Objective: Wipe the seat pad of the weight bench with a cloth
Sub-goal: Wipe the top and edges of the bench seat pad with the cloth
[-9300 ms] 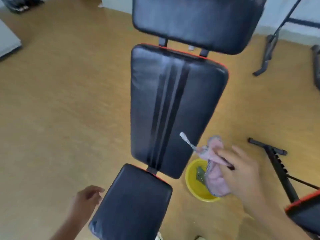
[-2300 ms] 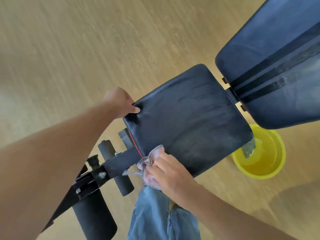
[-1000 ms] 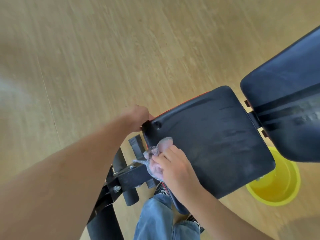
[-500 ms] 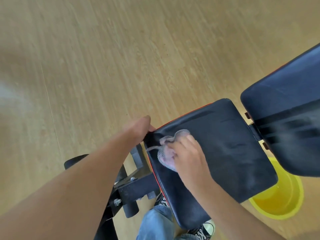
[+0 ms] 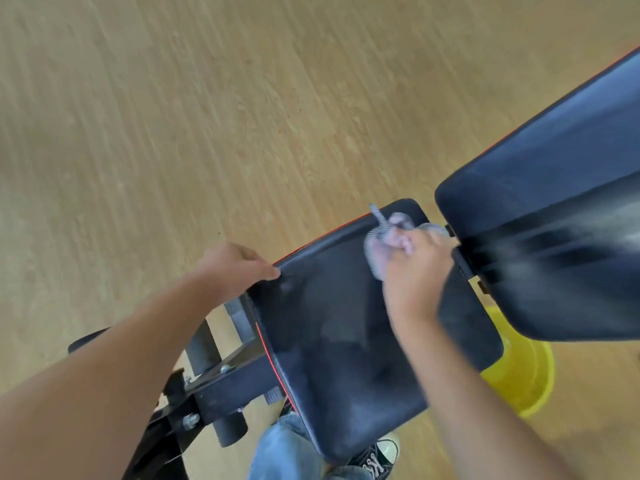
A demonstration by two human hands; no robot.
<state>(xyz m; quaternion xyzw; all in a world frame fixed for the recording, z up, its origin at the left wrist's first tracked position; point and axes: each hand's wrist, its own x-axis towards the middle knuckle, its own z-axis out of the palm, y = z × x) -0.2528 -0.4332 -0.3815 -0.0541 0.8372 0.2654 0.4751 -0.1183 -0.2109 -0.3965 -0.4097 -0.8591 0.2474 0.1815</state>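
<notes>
The right hand (image 5: 414, 268) grasps the pink cloth (image 5: 384, 244), pressed on the far corner of the black seat pad (image 5: 339, 334) beside the backrest pad (image 5: 554, 237). The left hand (image 5: 235, 268) grips the seat pad's near-left edge.

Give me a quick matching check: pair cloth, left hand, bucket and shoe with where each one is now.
Things:
1. cloth
2. left hand
3. bucket
4. shoe

Places:
A. floor, partly under the back pad
B. seat pad's far end, under the right hand
C. below the seat pad's near edge
D. gripping the seat pad's left corner

Pairs: 1-B, 2-D, 3-A, 4-C
</notes>
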